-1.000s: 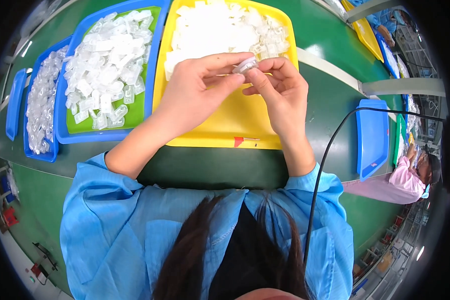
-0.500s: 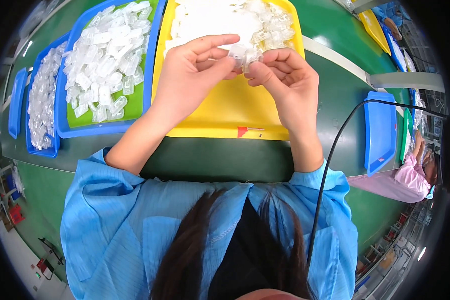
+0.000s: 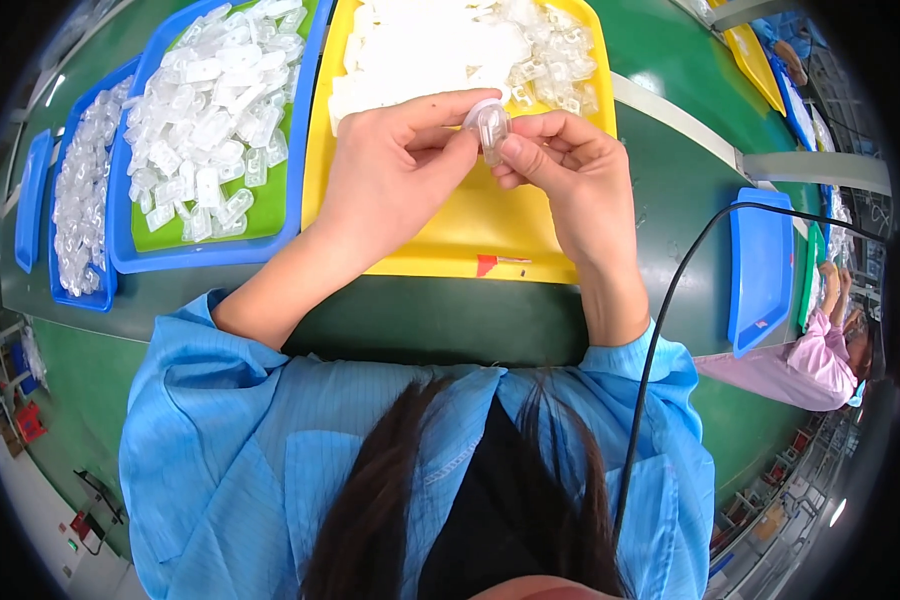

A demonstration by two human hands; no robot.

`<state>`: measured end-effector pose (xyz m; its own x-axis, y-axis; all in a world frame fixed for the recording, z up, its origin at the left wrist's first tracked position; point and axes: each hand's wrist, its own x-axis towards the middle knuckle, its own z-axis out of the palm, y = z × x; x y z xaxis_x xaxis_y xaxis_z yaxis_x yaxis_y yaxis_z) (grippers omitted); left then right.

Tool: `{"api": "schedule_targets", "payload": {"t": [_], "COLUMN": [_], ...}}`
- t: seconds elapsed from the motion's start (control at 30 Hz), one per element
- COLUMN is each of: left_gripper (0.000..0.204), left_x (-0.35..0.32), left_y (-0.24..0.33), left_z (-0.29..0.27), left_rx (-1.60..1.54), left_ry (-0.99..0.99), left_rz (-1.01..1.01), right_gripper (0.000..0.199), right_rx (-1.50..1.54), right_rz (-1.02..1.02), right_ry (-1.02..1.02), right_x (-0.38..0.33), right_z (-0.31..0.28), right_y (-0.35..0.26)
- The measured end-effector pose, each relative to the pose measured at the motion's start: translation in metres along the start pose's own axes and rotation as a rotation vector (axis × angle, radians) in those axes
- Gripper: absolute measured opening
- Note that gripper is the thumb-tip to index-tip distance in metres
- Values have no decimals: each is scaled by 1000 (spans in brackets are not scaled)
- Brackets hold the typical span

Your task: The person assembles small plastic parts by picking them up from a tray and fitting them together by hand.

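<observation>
Over the yellow tray (image 3: 440, 262) my two hands meet at a pair of small plastic parts. My left hand (image 3: 395, 165) is closed, pinching a whitish translucent piece (image 3: 477, 108) between thumb and forefinger. A clear, round-ended plastic piece (image 3: 493, 133) is pinched by the thumb and fingers of my right hand (image 3: 575, 180). The two parts touch or overlap; whether they are joined, I cannot tell. Beyond my hands, the tray holds a glaring white heap (image 3: 420, 55) and a pile of clear pieces (image 3: 555, 60) on its right.
At left, a blue tray (image 3: 205, 257) with a green bottom holds many translucent pieces (image 3: 210, 120). A narrower blue tray (image 3: 95, 295) beyond it holds more. A blue tray (image 3: 760, 270) and a black cable (image 3: 660, 340) are on the right. A person in pink (image 3: 815, 365) works at far right.
Both hands have come slightly lower. The clear piece has turned upright and shows more plainly against the whitish one.
</observation>
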<state>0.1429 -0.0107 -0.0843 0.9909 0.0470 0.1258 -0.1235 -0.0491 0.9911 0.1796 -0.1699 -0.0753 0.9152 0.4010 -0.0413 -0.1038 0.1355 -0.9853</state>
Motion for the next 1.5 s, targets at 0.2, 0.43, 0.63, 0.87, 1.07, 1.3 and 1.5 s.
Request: {"api": "schedule_targets", "payload": {"t": [0.2, 0.43, 0.63, 0.87, 1.07, 1.3, 1.5], "left_gripper": [24, 23, 24, 24, 24, 24, 25], "left_x": [-4, -6, -7, -9, -13, -10, -7], "left_y": [2, 4, 7, 1, 6, 8, 6], "left_z": [5, 6, 5, 5, 4, 4, 5], "left_rx": [-27, -12, -12, -55, 353, 356, 81], "left_ry": [61, 40, 33, 30, 48, 42, 20], "left_rz": [88, 83, 90, 94, 250, 304, 164], "right_gripper": [12, 12, 12, 13, 12, 11, 11], "right_rx": [89, 14, -73, 4, -61, -67, -52], "right_rz": [-6, -69, -121, -71, -76, -151, -124], "right_ry": [-7, 30, 26, 5, 35, -2, -34], "right_x": [1, -2, -5, -3, -4, -4, -4], "right_z": [-1, 0, 3, -1, 0, 0, -3], "right_y": [3, 5, 0, 2, -1, -2, -1]}}
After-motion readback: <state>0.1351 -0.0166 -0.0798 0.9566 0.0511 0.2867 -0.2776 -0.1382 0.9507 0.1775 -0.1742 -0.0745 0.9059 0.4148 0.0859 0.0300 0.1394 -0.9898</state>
